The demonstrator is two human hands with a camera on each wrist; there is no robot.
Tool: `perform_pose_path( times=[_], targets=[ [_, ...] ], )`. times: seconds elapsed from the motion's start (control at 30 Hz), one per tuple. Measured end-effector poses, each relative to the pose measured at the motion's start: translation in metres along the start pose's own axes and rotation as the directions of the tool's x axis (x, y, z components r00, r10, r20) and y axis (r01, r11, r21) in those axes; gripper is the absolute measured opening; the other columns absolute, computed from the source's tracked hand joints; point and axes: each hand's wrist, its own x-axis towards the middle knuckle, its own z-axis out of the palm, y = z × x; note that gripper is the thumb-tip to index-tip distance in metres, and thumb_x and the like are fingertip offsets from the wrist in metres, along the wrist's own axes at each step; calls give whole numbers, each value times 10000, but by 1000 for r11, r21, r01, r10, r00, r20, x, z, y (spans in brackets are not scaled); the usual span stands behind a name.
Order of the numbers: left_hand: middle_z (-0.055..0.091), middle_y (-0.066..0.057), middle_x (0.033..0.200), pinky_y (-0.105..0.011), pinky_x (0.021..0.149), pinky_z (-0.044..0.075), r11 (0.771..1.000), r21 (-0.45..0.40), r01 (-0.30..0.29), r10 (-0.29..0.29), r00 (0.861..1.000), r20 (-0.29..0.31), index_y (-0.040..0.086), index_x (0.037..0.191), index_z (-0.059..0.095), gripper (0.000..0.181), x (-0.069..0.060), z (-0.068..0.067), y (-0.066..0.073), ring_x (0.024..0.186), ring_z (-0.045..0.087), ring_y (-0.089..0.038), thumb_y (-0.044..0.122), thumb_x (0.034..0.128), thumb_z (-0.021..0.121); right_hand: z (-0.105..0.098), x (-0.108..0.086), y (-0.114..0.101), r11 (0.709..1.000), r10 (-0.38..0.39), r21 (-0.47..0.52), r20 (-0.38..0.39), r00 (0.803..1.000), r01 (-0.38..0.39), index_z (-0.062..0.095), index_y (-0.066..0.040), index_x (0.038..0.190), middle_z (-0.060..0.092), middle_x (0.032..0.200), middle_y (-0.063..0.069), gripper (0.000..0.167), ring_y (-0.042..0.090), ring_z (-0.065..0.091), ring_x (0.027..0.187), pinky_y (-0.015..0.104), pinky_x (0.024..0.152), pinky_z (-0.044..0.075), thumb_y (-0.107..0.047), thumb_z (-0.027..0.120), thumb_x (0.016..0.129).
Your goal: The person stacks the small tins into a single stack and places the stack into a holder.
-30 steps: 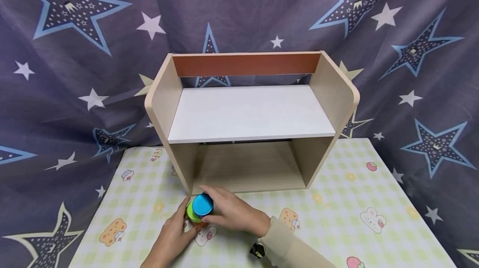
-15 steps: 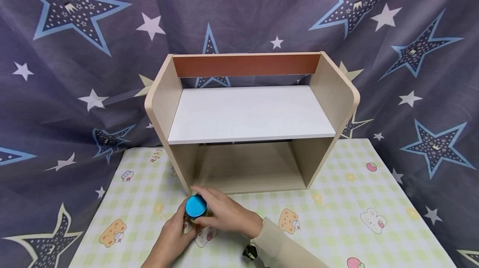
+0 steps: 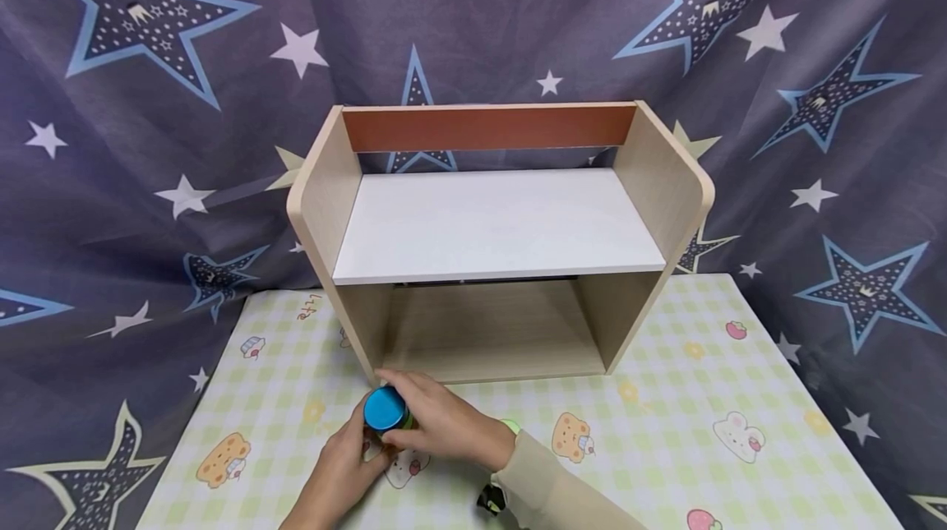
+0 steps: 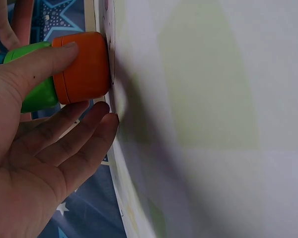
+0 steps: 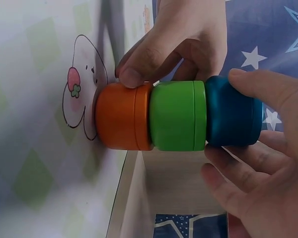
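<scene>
Three small round lidded jars stand in an upright stack on the table, just in front of the shelf's left corner. The orange jar (image 5: 121, 116) is at the bottom, the green jar (image 5: 176, 116) in the middle and the blue jar (image 5: 233, 111) on top. From the head view, mostly the blue top shows. My left hand (image 3: 336, 464) holds the orange jar low down, its thumb on the side in the left wrist view. My right hand (image 3: 447, 427) grips the blue jar between thumb and fingers, squarely over the green one.
A wooden shelf unit (image 3: 496, 226) with a white board stands behind the hands. A small black object (image 3: 491, 500) shows below the right sleeve, and a bit of bright green (image 3: 512, 426) behind the right wrist. A checked cloth (image 3: 666, 448) covers the table.
My right hand has moved left with the blue jar, from overlapping the green jar off-centre to sitting in line over it. The left hand stays almost still.
</scene>
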Motion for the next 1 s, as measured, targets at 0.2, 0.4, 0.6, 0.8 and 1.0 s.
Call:
perform_pose_path(
  times=[0.2, 0.4, 0.6, 0.8, 1.0],
  targets=[
    [648, -48, 1107, -355, 765, 543, 1000, 6, -5, 5, 1000, -3, 42, 1519, 339, 872, 0, 0, 0, 911, 607, -126, 223, 833, 845, 0, 0, 0, 1000, 3, -6, -5, 1000, -3, 252, -79, 1571, 420, 1501, 124, 800, 169, 440, 1350, 254, 1067, 395, -324, 701, 956],
    [643, -61, 1116, -358, 768, 543, 1000, 7, 1, -1, 1000, 3, 39, 1521, 331, 872, 0, 0, 0, 908, 608, -126, 216, 837, 840, 0, 0, -1, 1000, 9, -7, -8, 1000, -9, 247, -86, 1574, 417, 1506, 125, 805, 175, 441, 1351, 263, 1068, 397, -332, 699, 956],
    [645, -87, 1148, -367, 770, 545, 1000, 3, -3, 3, 1000, -2, 33, 1519, 335, 881, 0, 1, -1, 905, 615, -135, 197, 824, 850, -2, -3, -2, 1000, 21, -18, -12, 1000, -21, 238, -98, 1581, 413, 1511, 111, 809, 187, 436, 1357, 291, 1067, 408, -342, 694, 958],
    [651, -124, 1178, -364, 767, 555, 1000, -9, -24, 24, 999, -29, 25, 1506, 357, 896, 0, 2, -1, 917, 645, -160, 153, 787, 875, -12, -14, -2, 999, 12, -36, -52, 999, -14, 228, -133, 1586, 464, 1469, 93, 837, 188, 484, 1314, 304, 1049, 432, -319, 727, 940],
    [665, -97, 1132, -349, 746, 547, 1000, -14, -28, 27, 999, -40, 52, 1504, 360, 891, 2, 3, -2, 878, 637, -132, 158, 786, 877, -22, -32, 3, 999, 21, -43, -103, 994, -25, 251, -135, 1578, 518, 1394, 61, 837, 182, 567, 1200, 281, 985, 478, -274, 755, 924]
  ],
)
